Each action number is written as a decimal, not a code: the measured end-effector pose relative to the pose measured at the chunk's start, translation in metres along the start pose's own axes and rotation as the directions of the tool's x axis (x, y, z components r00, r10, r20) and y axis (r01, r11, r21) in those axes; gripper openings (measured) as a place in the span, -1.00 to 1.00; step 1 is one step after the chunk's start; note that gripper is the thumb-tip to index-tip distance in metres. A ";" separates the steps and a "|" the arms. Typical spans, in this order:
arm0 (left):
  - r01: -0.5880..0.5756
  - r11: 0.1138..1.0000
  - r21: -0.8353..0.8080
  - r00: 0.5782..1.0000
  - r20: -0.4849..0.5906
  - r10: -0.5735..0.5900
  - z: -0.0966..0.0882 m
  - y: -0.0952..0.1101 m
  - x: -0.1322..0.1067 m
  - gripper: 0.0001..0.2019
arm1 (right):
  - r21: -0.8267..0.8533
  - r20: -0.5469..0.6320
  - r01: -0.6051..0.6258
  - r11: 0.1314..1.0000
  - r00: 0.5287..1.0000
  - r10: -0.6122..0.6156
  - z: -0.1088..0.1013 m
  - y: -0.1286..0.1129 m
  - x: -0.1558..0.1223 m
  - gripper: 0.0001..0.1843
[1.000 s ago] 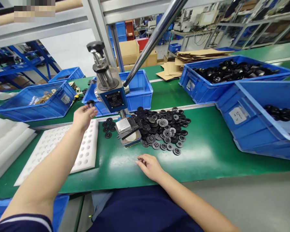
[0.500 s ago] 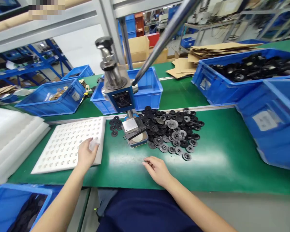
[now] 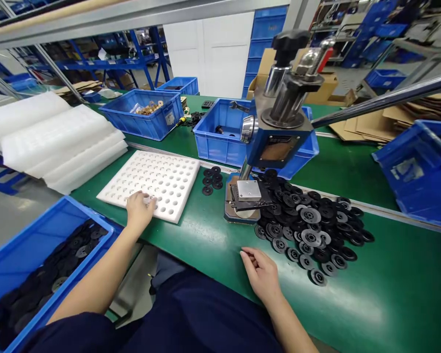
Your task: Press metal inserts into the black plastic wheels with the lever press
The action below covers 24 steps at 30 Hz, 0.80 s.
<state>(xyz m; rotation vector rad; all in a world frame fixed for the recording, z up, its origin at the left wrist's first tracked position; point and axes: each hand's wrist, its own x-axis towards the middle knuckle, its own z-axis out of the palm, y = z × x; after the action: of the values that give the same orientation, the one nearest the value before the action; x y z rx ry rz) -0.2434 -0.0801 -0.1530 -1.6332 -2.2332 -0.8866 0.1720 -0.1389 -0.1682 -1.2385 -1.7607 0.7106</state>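
Note:
My left hand [image 3: 140, 212] is over the front edge of a white foam tray [image 3: 185, 198], thumb and fingertips closed around something small and pale that I cannot make out. The tray has rows of round holes; small parts sit in many on its left side. My right hand [image 3: 262, 274] rests low over the green table, fingers loosely curled in, with nothing visible in them. Beyond it lies a heap of black and grey plastic wheels [image 3: 310, 238]. A hand press [image 3: 279, 142] stands between the tray and the heap, a metal block [image 3: 248, 190] under its ram.
Several black discs [image 3: 212, 180] lie between tray and press. A blue bin of dark discs [image 3: 106, 235] stands at lower left. White foam sheets [image 3: 62, 142] are stacked left. Blue bins [image 3: 147, 127] line the back, and the press's long lever [image 3: 382, 100] reaches right.
The view has swung left, so the press and heap appear farther right. My left hand has moved to the tray's front edge with its fingers closed tighter. My right hand stays curled near the heap.

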 end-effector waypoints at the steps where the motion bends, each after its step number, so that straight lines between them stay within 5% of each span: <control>1: 0.017 1.000 -0.012 1.000 0.013 -0.017 -0.001 -0.004 0.001 -0.71 | 0.001 -0.005 0.000 1.000 1.000 0.000 0.000 0.000 0.000 -0.73; 14: 0.062 0.978 -0.201 0.996 -0.056 -0.074 -0.013 -0.004 -0.010 -0.84 | -0.017 -0.010 0.014 1.000 1.000 -0.014 -0.002 -0.004 0.002 -0.71; 24: 0.144 0.967 -0.212 0.982 -0.089 -0.166 0.015 -0.010 -0.021 -0.77 | -0.007 0.018 -0.064 0.998 0.998 0.064 0.003 0.025 -0.010 -0.73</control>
<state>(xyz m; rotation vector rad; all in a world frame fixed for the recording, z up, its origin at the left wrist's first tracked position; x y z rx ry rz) -0.2430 -0.0894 -0.1787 -1.4654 -2.2846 -1.2513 0.1825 -0.1395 -0.1929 -1.3012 -1.7455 0.7559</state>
